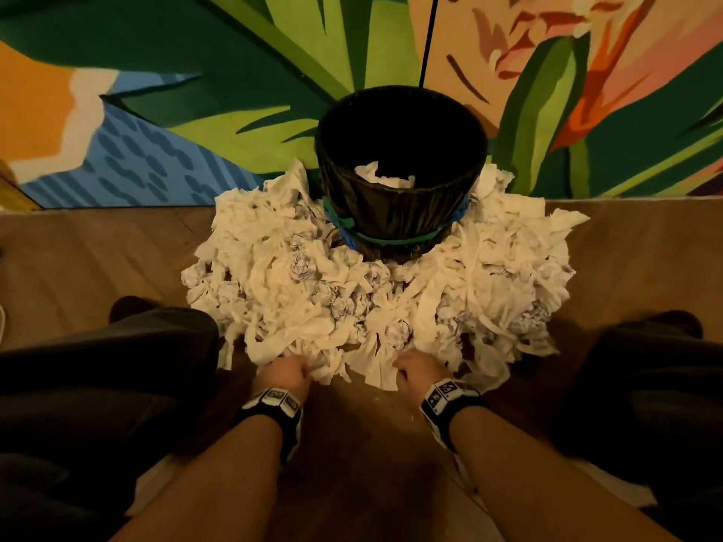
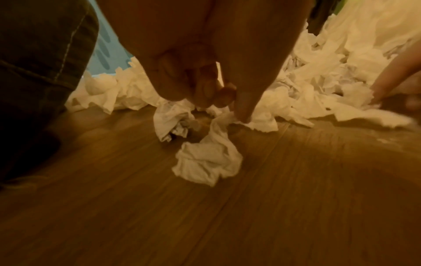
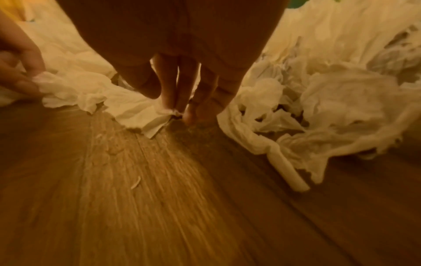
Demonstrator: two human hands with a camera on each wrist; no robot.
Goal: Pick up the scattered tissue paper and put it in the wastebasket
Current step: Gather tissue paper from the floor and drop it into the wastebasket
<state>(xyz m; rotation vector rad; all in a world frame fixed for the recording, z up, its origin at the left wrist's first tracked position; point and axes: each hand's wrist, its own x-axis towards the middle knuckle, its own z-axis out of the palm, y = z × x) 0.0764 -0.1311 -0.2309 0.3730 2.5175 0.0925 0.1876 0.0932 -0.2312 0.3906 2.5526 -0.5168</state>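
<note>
The person crouches on the wooden floor (image 1: 364,444), both hands at the near edge of the tissue paper heap (image 1: 375,291) that rings the black wastebasket (image 1: 401,213), so the step in hand looks like the gathering of a fresh handful. On the left, the left hand (image 1: 285,372) has fingers curled down onto a crumpled tissue (image 2: 208,162), thumb and finger closed on its twisted upper end while the wad trails on the boards. To the right, the right hand (image 1: 420,371) pinches a flat tissue (image 3: 141,117) by its corner between the fingertips (image 3: 169,100), a narrow grip. Next, I'd judge, both must lift clear and carry forward over the heap to the basket's mouth, without dragging loose sheets along. Only one pale tissue clump (image 1: 385,176) shows inside; the basket's depth is dark, its base is buried in paper, and both wrist views are blurred
</note>
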